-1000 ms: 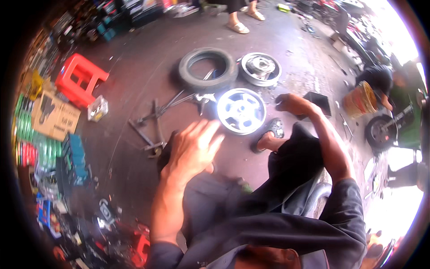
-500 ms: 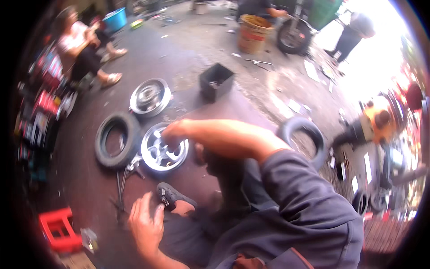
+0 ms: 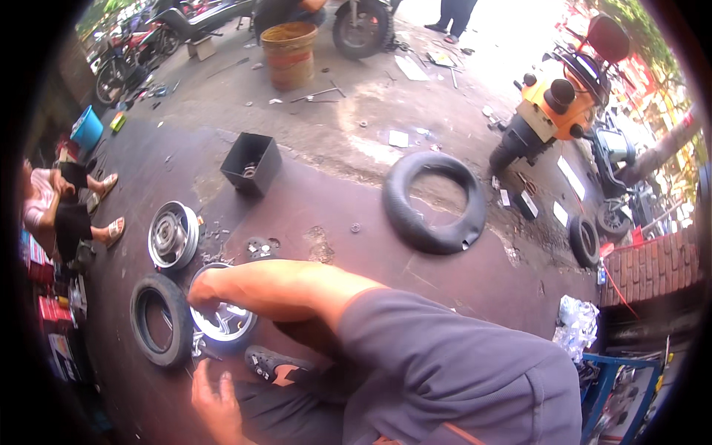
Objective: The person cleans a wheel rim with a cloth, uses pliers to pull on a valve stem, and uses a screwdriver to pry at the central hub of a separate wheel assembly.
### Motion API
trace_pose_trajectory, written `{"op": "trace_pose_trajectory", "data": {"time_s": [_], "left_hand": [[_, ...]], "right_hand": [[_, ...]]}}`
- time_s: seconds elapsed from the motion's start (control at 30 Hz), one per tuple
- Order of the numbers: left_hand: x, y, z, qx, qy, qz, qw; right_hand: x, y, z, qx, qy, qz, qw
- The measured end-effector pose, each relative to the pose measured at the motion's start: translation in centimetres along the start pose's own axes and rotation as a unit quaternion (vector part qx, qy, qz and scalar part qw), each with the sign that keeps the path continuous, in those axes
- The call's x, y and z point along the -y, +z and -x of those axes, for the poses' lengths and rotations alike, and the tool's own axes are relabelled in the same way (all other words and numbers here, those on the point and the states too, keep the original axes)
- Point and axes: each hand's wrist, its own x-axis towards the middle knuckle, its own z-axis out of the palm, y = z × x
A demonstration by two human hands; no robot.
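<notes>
My right hand (image 3: 208, 291) reaches down onto the white spoked wheel (image 3: 226, 322), its fingers mostly hidden by the hand itself, so its grip cannot be made out. My left hand (image 3: 217, 400) is open below the wheel, fingers apart. A loose tyre (image 3: 176, 334) lies flat at the wheel's left, with metal tools (image 3: 198, 343) between them. A second silver wheel (image 3: 182, 254) lies just behind. My dark sandal (image 3: 263, 363) shows under the wheel.
A black box (image 3: 252, 176), large tyre (image 3: 434, 236), rusty bucket (image 3: 289, 59) and orange scooter (image 3: 549, 111) stand ahead. A seated person (image 3: 70, 230) is at left, others at the back. A blue metal frame (image 3: 604, 386) and brick edge (image 3: 645, 271) are on the right.
The view has swung rightward, bringing the scooter and large tyre into fuller sight. My right hand has moved from beside the spoked wheel onto it; my left hand stays open, lower down.
</notes>
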Motion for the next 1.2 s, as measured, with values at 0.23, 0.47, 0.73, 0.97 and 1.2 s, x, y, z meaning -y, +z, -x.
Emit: {"op": "trace_pose_trajectory", "data": {"time_s": [0.23, 0.47, 0.73, 0.97, 1.2], "left_hand": [[2.4, -1.2, -0.4, 0.036, 0.001, -0.086, 0.996], [0.9, -3.9, -6.8, 0.129, -0.097, -0.105, 0.981], [7.5, 3.9, -14.2, 0.312, -0.101, -0.063, 0.943], [14.5, 7.1, -18.0, 0.262, 0.051, -0.130, 0.955], [16.6, 9.1, -18.7, 0.338, -0.057, -0.092, 0.935]], "right_hand": [[-0.1, -2.6, 13.4, -0.410, 0.046, -0.476, 0.777], [-5.9, 26.2, 38.7, -0.310, 0.584, -0.353, 0.662], [7.4, 43.0, 54.3, -0.237, 0.776, -0.406, 0.421], [2.6, 37.9, 52.3, -0.264, 0.739, -0.364, 0.501], [-11.2, 29.8, 49.0, -0.338, 0.700, -0.138, 0.613]]}}
